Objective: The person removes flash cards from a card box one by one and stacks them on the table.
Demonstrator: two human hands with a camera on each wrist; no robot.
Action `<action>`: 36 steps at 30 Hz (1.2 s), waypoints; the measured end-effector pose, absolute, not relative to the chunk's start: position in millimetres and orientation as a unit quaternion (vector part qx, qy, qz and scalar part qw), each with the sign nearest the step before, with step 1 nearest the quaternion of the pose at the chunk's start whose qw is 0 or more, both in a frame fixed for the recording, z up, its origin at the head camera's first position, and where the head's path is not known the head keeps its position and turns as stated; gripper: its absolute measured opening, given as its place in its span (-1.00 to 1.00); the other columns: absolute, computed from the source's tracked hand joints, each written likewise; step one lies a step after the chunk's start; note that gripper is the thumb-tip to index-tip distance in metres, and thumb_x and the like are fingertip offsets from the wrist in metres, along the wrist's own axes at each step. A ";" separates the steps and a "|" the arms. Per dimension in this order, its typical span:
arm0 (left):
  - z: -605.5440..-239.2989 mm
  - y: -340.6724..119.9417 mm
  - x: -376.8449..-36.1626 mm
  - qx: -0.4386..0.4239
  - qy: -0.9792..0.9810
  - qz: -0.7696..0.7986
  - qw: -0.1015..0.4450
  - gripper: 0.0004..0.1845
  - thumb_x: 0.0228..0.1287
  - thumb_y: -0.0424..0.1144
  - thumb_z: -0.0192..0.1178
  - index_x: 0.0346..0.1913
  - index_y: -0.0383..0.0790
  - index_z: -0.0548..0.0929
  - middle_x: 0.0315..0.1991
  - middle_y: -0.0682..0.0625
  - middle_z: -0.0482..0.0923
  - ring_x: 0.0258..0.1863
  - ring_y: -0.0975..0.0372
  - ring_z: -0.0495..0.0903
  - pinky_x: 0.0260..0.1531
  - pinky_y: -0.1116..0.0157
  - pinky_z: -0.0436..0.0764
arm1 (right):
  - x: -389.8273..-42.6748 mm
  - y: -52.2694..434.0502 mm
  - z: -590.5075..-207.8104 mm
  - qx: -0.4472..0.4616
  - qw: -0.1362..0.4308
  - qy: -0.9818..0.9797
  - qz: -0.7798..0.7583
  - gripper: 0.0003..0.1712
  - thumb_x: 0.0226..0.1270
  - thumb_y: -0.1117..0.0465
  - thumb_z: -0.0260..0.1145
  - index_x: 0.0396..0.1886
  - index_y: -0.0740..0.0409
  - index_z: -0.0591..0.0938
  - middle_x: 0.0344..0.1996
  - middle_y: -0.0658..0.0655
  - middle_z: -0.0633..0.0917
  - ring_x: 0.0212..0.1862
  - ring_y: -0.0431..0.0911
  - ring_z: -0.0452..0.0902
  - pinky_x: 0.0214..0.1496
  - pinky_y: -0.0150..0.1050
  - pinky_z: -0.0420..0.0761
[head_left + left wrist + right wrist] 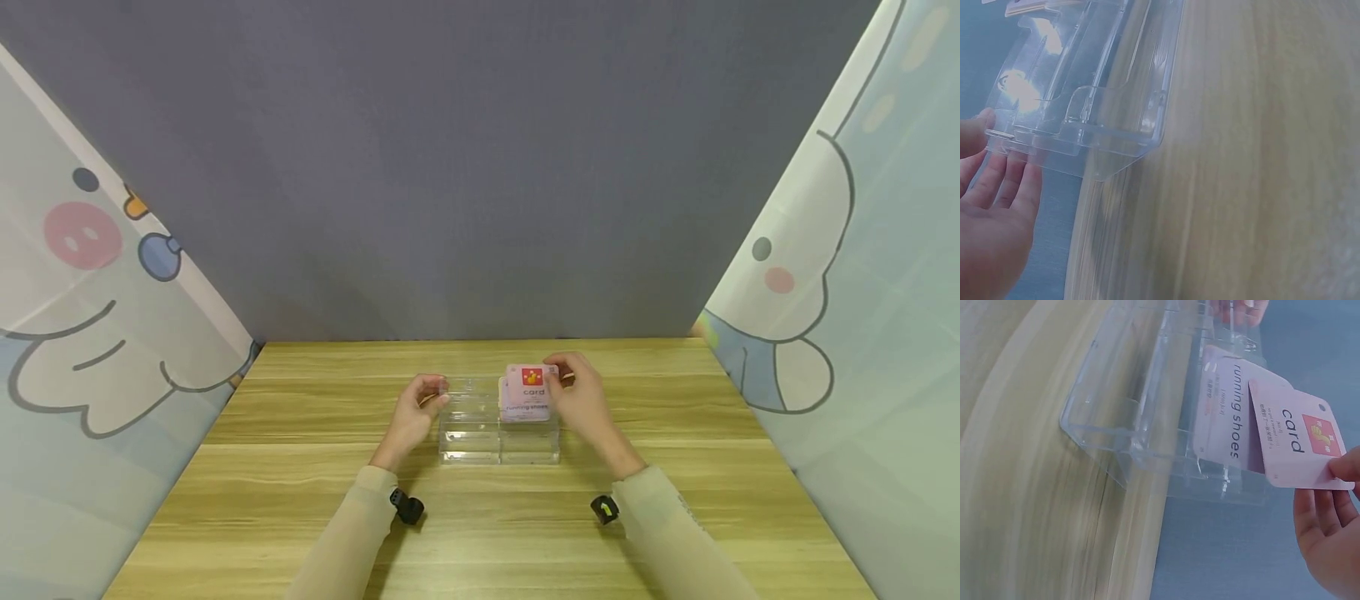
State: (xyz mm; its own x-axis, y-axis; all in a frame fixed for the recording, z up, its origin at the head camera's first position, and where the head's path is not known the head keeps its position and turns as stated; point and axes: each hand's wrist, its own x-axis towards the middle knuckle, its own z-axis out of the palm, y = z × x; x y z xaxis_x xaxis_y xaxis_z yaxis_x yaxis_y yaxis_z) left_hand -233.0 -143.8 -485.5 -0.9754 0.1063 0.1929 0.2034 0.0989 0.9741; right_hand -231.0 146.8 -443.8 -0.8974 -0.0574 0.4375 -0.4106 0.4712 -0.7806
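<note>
Clear plastic holder (498,429) at middle of wooden table (300,500), with "running shoes" card (1225,415) standing in its back right slot. Right hand (581,400) pinching pink card (1300,440) just above that slot. Left hand (412,417), fingers straight, touching holder's left side. Bare wood all around; other slots hard to make out
</note>
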 end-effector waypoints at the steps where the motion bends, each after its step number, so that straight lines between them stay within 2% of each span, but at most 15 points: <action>1: -484.2 -143.9 -232.4 -0.106 -0.741 -0.662 0.035 -0.68 0.38 -0.62 0.15 0.15 -0.59 0.46 0.14 -0.52 0.46 0.19 -0.22 0.48 0.23 0.10 0.54 | -231.6 147.6 -444.0 0.136 0.175 -0.835 0.504 -0.78 0.36 0.47 0.33 -0.02 0.29 0.64 -0.16 0.18 0.63 -0.17 -0.01 0.53 -0.19 -0.27 0.60; 4: -488.2 -145.0 -233.9 -0.108 -0.742 -0.661 0.035 -0.68 0.40 -0.61 0.14 0.17 -0.54 0.46 0.16 -0.51 0.46 0.21 -0.23 0.46 0.23 0.11 0.54 | -231.9 150.1 -442.9 0.127 0.164 -0.828 0.520 -0.77 0.39 0.46 0.31 0.01 0.29 0.62 -0.17 0.18 0.65 -0.18 -0.02 0.52 -0.27 -0.36 0.57; 7: -498.0 -146.4 -238.0 -0.103 -0.741 -0.663 0.039 -0.66 0.41 -0.59 0.14 0.20 -0.51 0.46 0.17 -0.48 0.46 0.22 -0.21 0.46 0.24 0.13 0.53 | -231.7 152.4 -441.0 0.131 0.151 -0.823 0.532 -0.76 0.41 0.45 0.28 0.04 0.30 0.59 -0.21 0.21 0.65 -0.21 -0.01 0.52 -0.34 -0.36 0.55; 14: -505.8 -147.7 -241.8 -0.101 -0.742 -0.661 0.045 -0.66 0.42 -0.54 0.18 0.20 -0.50 0.47 0.16 -0.43 0.49 0.21 -0.13 0.49 0.23 0.15 0.53 | -228.8 156.1 -437.8 0.133 0.092 -0.811 0.563 -0.75 0.48 0.43 0.24 0.09 0.27 0.52 -0.24 0.25 0.59 -0.34 -0.04 0.53 -0.49 -0.16 0.68; 19: -505.8 -147.1 -241.8 -0.104 -0.741 -0.661 0.047 -0.68 0.41 -0.55 0.17 0.18 -0.48 0.49 0.16 -0.47 0.47 0.20 -0.13 0.50 0.21 0.21 0.55 | -225.6 157.0 -434.9 0.142 0.084 -0.806 0.569 -0.77 0.49 0.42 0.23 0.08 0.27 0.52 -0.24 0.28 0.57 -0.35 -0.01 0.54 -0.49 -0.29 0.63; 24: -507.9 -147.0 -242.6 -0.105 -0.742 -0.661 0.049 -0.66 0.42 -0.56 0.16 0.19 -0.55 0.45 0.15 -0.47 0.47 0.19 -0.13 0.50 0.21 0.20 0.55 | -222.0 156.9 -432.1 0.141 0.079 -0.807 0.568 -0.77 0.51 0.42 0.21 0.09 0.29 0.52 -0.23 0.31 0.58 -0.34 0.02 0.53 -0.54 -0.20 0.64; 27: -508.3 -147.1 -242.6 -0.102 -0.744 -0.658 0.048 -0.67 0.42 -0.55 0.16 0.19 -0.52 0.46 0.15 -0.44 0.48 0.20 -0.10 0.50 0.21 0.19 0.54 | -219.9 158.3 -430.1 0.138 0.074 -0.811 0.563 -0.77 0.52 0.41 0.20 0.10 0.26 0.52 -0.22 0.29 0.57 -0.33 0.01 0.53 -0.54 -0.12 0.65; 36: -506.7 -146.1 -242.3 -0.102 -0.740 -0.663 0.049 -0.66 0.41 -0.55 0.17 0.20 -0.53 0.45 0.15 -0.38 0.51 0.21 -0.14 0.49 0.21 0.18 0.55 | -214.2 164.6 -428.1 0.136 0.066 -0.814 0.560 -0.76 0.50 0.44 0.19 0.09 0.23 0.51 -0.21 0.27 0.54 -0.33 0.02 0.53 -0.54 -0.19 0.66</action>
